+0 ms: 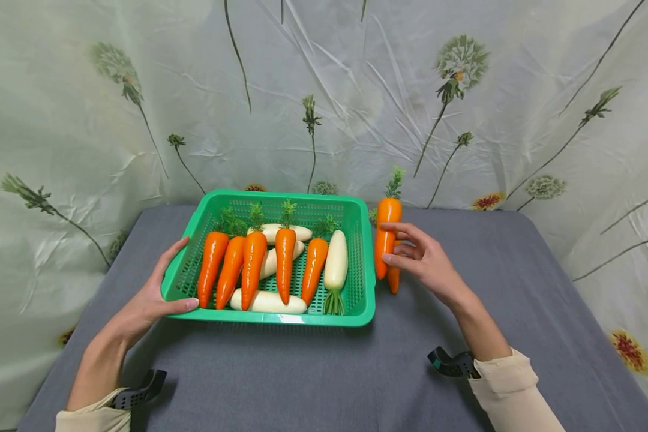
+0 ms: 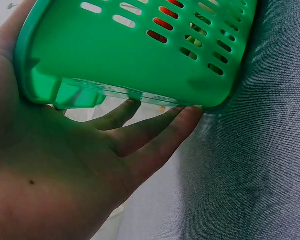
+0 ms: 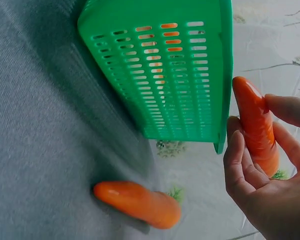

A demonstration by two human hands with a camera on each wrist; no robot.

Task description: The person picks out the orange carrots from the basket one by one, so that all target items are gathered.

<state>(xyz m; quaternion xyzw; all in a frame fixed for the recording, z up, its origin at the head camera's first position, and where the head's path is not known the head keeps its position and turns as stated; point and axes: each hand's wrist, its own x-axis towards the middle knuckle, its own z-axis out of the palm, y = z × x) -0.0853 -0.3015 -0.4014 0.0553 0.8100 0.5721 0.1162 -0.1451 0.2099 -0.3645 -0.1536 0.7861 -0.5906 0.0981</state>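
Note:
The right hand (image 1: 423, 258) pinches an orange carrot (image 1: 387, 231) with a green leafy top between thumb and fingers. It is off the table, just right of the green basket (image 1: 281, 320). A second carrot (image 3: 137, 202) lies on the table beneath it, mostly covered in the head view. At the basket's left side, the left hand (image 1: 156, 294) grips the rim, its thumb over the front left corner. The left wrist view shows its fingers (image 2: 155, 142) along the basket's outer wall. Inside lie several carrots (image 1: 285, 264) and several white radishes (image 1: 336, 261).
A grey cloth (image 1: 302, 384) covers the table and extends in front of and to the right of the basket. Behind stands a pale curtain (image 1: 356, 90) printed with dandelions. Black bands (image 1: 450, 363) sit on both wrists, near beige sleeves.

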